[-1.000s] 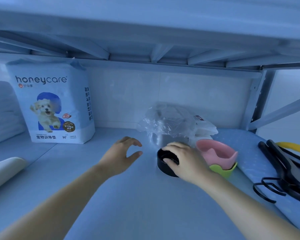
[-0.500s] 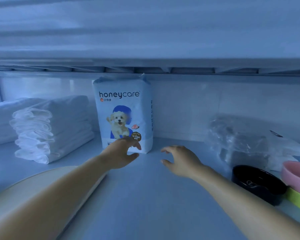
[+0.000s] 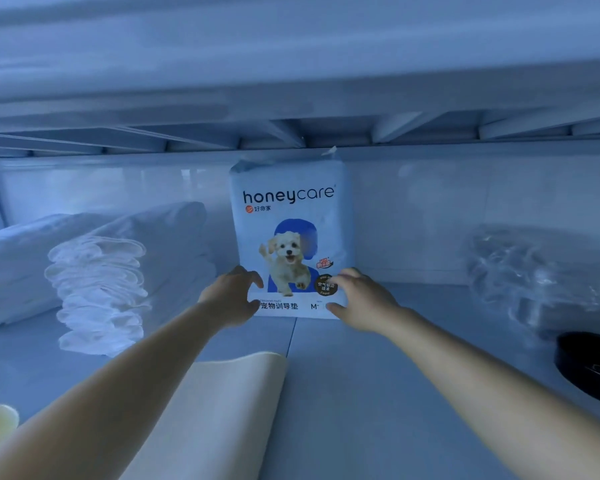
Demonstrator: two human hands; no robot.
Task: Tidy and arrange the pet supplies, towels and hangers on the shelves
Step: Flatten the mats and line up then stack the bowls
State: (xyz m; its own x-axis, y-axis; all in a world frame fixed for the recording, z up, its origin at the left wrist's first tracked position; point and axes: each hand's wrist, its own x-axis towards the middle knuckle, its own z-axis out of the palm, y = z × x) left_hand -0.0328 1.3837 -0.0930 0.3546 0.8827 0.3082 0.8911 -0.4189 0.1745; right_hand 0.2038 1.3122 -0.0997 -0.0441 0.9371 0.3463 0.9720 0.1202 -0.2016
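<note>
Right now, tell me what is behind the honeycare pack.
Above and beside the honeycare pack only the pale back wall shows. The pack stands upright on the shelf and covers the stretch straight behind it, so any gap or object there cannot be seen.
</note>
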